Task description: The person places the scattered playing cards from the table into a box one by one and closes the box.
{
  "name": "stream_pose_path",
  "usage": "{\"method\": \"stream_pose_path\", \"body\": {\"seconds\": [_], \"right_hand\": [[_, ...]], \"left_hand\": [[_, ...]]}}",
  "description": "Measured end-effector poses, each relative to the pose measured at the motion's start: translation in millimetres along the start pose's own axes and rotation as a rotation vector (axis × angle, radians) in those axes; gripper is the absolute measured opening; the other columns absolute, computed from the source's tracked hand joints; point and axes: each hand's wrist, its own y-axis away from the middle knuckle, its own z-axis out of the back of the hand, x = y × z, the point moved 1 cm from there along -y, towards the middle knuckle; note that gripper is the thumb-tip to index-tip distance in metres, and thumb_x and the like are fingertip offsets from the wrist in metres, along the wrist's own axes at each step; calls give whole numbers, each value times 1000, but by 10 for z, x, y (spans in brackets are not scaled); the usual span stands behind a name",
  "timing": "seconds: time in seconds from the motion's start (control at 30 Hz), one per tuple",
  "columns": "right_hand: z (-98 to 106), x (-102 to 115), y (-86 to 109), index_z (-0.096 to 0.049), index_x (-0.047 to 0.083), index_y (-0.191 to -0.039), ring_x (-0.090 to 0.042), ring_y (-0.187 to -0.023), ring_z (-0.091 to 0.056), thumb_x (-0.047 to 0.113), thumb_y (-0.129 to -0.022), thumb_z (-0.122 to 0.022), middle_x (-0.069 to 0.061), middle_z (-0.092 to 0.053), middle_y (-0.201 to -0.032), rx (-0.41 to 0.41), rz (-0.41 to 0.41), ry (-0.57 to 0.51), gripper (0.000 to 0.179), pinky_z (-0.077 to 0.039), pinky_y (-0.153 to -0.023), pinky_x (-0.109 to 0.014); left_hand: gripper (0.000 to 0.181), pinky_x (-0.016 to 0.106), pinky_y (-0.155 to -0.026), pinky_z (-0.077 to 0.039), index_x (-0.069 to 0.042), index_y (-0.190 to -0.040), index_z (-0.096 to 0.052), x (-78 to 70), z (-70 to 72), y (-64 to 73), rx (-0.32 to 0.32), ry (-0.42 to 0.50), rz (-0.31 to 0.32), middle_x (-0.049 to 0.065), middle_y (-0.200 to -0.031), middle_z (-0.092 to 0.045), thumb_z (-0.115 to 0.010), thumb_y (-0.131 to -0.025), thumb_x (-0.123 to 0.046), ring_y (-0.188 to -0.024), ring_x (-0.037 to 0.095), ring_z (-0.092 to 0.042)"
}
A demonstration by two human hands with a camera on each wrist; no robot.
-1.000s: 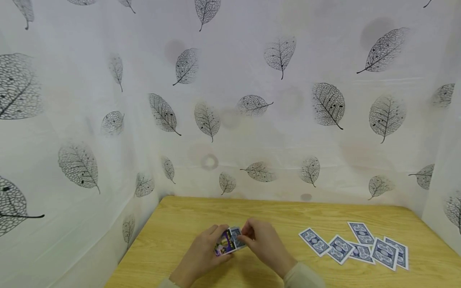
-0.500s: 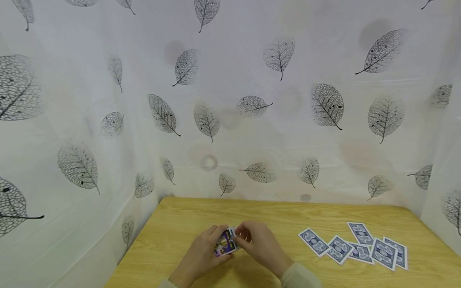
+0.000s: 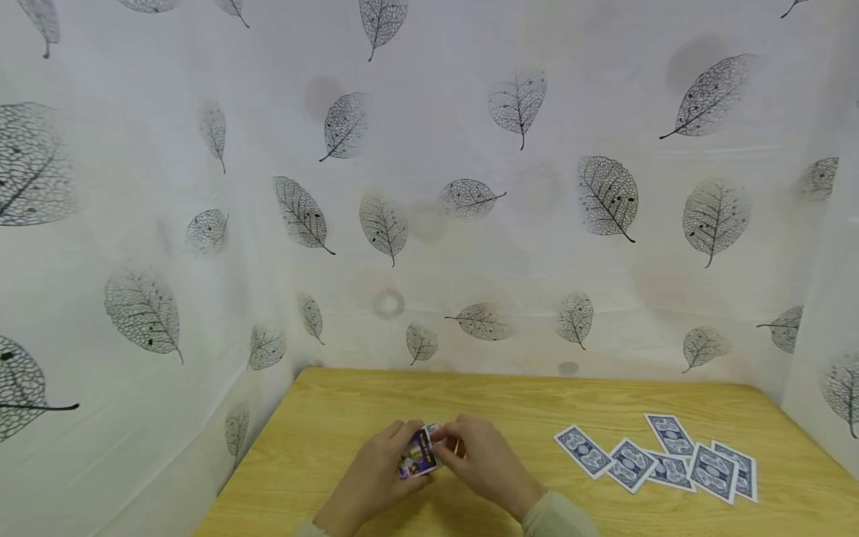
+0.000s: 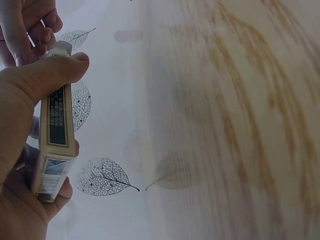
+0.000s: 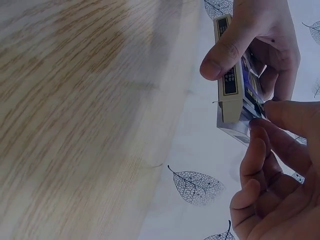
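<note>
My left hand (image 3: 379, 466) grips a small playing card box (image 3: 414, 456) with a purple picture front, a little above the table. In the left wrist view its thumb lies over the narrow cream side with a black label, and fingers wrap behind. At the box's open end is my right hand (image 3: 488, 461), thumb and index fingertip pinching at the edge by the pale end flap (image 5: 234, 129). The other right fingers are curled. What is inside the box is hidden from view.
Several playing cards (image 3: 584, 451) with blue-and-white backs lie face down on the right of the wooden table (image 3: 523, 395), most overlapping. A pale curtain (image 3: 429, 253) with a leaf print hangs behind and to the left.
One second ago blue-backed cards stuck out of the box's end; now they no longer show there. My right hand has moved left, up against the box, while the left hand kept its hold.
</note>
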Motion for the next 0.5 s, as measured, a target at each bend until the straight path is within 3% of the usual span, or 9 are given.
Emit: {"method": "stream_pose_path", "body": {"seconds": [0.33, 0.5], "right_hand": [[200, -139, 86, -75, 16, -97, 5, -70, -51, 18, -99, -77, 11, -66, -79, -34, 24, -10, 3, -49, -63, -19], [454, -404, 168, -74, 16, -97, 3, -73, -56, 17, -99, -77, 11, -69, -82, -30, -65, 60, 3, -52, -67, -21]], "left_hand": [[68, 19, -72, -55, -13, -135, -62, -8, 0, 6, -10, -5, 8, -3, -104, -67, -97, -78, -28, -85, 1, -58], [68, 21, -74, -57, -11, -136, -62, 4, -6, -1, -2, -9, 12, -2, -106, -68, -96, -79, -28, -87, 2, -60]]}}
